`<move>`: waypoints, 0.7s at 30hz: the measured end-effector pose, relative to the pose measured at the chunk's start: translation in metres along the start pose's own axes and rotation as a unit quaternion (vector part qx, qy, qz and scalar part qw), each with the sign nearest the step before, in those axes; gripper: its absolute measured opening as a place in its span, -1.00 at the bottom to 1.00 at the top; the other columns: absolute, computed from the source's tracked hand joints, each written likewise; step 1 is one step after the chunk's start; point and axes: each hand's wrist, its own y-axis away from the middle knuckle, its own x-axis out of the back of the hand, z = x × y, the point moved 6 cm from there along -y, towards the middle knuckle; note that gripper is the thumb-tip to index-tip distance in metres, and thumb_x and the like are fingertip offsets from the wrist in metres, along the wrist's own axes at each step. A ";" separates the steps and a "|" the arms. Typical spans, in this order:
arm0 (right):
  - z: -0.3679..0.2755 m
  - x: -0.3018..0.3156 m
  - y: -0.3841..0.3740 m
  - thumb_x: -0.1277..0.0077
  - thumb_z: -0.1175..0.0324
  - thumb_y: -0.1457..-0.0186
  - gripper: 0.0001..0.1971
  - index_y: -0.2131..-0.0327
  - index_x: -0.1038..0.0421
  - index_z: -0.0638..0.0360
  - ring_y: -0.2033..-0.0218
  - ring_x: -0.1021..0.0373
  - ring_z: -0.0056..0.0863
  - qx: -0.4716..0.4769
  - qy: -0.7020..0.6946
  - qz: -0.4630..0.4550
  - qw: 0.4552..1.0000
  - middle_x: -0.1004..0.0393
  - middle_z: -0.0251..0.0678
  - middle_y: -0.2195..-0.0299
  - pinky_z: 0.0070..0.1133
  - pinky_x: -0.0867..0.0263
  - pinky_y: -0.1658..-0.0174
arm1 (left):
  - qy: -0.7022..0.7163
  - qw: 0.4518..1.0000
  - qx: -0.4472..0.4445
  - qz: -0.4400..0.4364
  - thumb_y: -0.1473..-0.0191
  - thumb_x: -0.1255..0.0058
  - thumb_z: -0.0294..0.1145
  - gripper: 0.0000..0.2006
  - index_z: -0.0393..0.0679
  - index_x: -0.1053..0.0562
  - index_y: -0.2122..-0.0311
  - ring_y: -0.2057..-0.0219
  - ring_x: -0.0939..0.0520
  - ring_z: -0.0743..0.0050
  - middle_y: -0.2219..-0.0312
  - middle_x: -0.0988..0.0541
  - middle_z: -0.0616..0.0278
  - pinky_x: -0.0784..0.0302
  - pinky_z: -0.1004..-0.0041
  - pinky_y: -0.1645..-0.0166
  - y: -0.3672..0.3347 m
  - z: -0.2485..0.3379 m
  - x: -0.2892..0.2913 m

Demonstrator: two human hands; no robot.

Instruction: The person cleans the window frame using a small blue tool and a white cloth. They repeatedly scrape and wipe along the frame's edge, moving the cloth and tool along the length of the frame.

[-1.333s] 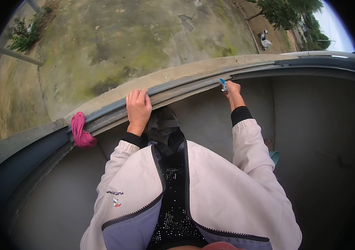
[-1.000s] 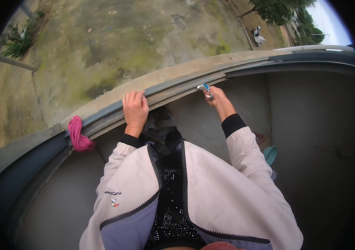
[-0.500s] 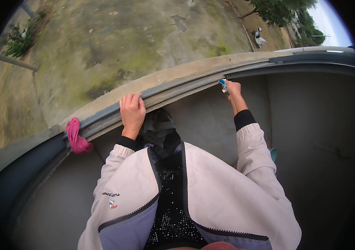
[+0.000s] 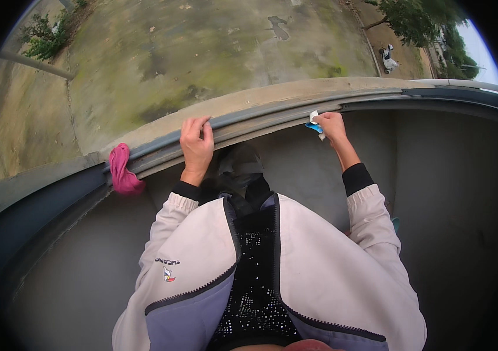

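Note:
My left hand [image 4: 197, 145] is at the grey metal window track [image 4: 243, 119], its fingers curled in at the rail and the thumb beside them. A small dark tip shows at its fingertips, too small to name. Farther right, my right hand [image 4: 332, 126] pinches a small crumpled blue-and-white piece [image 4: 313, 127] over the inner edge of the track; whether it is cloth or a wrapper I cannot tell. A pink cloth [image 4: 123, 171] hangs over the left end of the track, next to the dark window frame [image 4: 44, 202].
A concrete ledge [image 4: 272, 92] runs along the outer side of the track. Beyond and below lies mossy concrete ground [image 4: 220, 52], with a white scooter [image 4: 388, 59] and trees [image 4: 415, 23] at the far right. A grey wall [image 4: 342, 169] stands below the sill on my side.
The view has shifted, so the scene sits farther right. My left hand's thumb has lifted apart from the fingers. In my right hand the blue-and-white piece has turned, showing more white on top.

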 end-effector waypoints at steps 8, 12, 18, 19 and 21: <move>-0.058 0.003 0.039 -0.17 0.33 -0.11 -0.86 0.28 -0.63 0.13 0.30 -0.53 -0.05 0.452 0.198 0.009 0.869 -0.59 -0.15 0.37 -0.25 -0.44 0.25 | -0.132 0.990 -0.034 0.032 -0.11 -0.09 -0.62 -0.83 -0.22 -0.60 0.19 0.27 -0.57 0.06 0.34 -0.57 0.10 -0.47 0.24 0.13 0.012 -0.003 0.077; -0.037 0.038 0.023 -0.15 0.39 -0.09 -0.93 0.43 -0.54 0.13 0.31 -0.51 -0.20 0.508 0.418 0.014 0.753 -0.42 -0.25 0.39 -0.29 -0.44 0.34 | -0.227 0.973 -0.043 0.025 -0.13 -0.09 -0.61 -0.82 -0.19 -0.60 0.16 0.23 -0.57 0.08 0.31 -0.57 0.14 -0.42 0.21 0.10 0.034 -0.006 0.105; -0.011 0.032 -0.011 -0.09 0.45 -0.06 -0.91 0.50 -0.47 0.15 0.31 -0.51 -0.28 0.535 0.481 -0.008 0.695 -0.41 -0.29 0.39 -0.34 -0.47 0.38 | -0.290 0.957 -0.008 0.023 -0.16 -0.10 -0.56 -0.83 -0.19 -0.59 0.14 0.22 -0.57 0.09 0.30 -0.58 0.15 -0.39 0.19 0.05 0.061 -0.009 0.109; -0.011 0.030 -0.014 -0.09 0.45 -0.06 -0.91 0.50 -0.47 0.15 0.31 -0.52 -0.26 0.556 0.465 -0.005 0.688 -0.42 -0.28 0.39 -0.33 -0.47 0.38 | -0.296 0.955 -0.011 0.028 -0.17 -0.10 -0.56 -0.84 -0.19 -0.59 0.14 0.21 -0.57 0.09 0.30 -0.58 0.15 -0.39 0.19 0.04 0.063 -0.008 0.108; -0.008 0.025 -0.019 -0.09 0.45 -0.05 -0.91 0.50 -0.47 0.17 0.32 -0.53 -0.24 0.566 0.469 -0.005 0.678 -0.44 -0.25 0.38 -0.30 -0.47 0.37 | -0.303 0.952 -0.016 0.033 -0.19 -0.09 -0.54 -0.85 -0.20 -0.59 0.14 0.21 -0.58 0.09 0.30 -0.58 0.15 -0.39 0.19 0.02 0.065 -0.006 0.104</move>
